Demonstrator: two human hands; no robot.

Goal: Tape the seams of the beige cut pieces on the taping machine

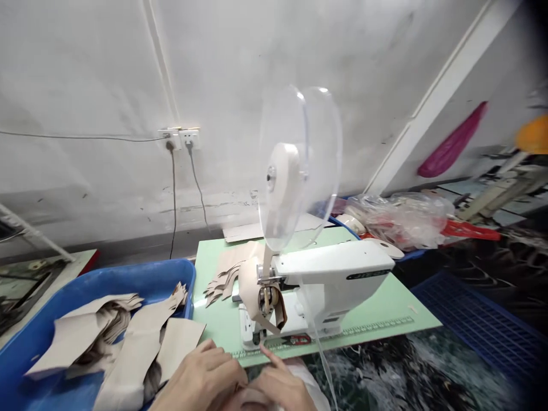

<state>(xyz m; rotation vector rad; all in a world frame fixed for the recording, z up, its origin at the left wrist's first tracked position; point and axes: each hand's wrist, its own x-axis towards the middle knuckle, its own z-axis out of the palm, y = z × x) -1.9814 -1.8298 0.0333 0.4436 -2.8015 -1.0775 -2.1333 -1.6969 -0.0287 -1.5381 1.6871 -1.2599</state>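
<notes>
At the bottom edge my left hand (205,377) is closed, its fingers curled over a beige piece of leather-like material (244,398). Beside it my right hand (280,387) grips the same piece, its index finger stretched toward the machine's base. Most of that piece is hidden by my hands and the frame edge. Just beyond them stands a white bench machine (334,268) with a clear reel of tape (285,171) on top. A curled beige piece (252,291) hangs about the machine's head, apart from my fingers.
A blue tub (128,279) with several beige pieces (89,331) stands at left. More pieces (226,268) lie on the green board (385,308) behind the machine. Red-handled snips (297,340) lie near the ruler marking. At right are plastic bags (398,217) and a blue crate (466,325).
</notes>
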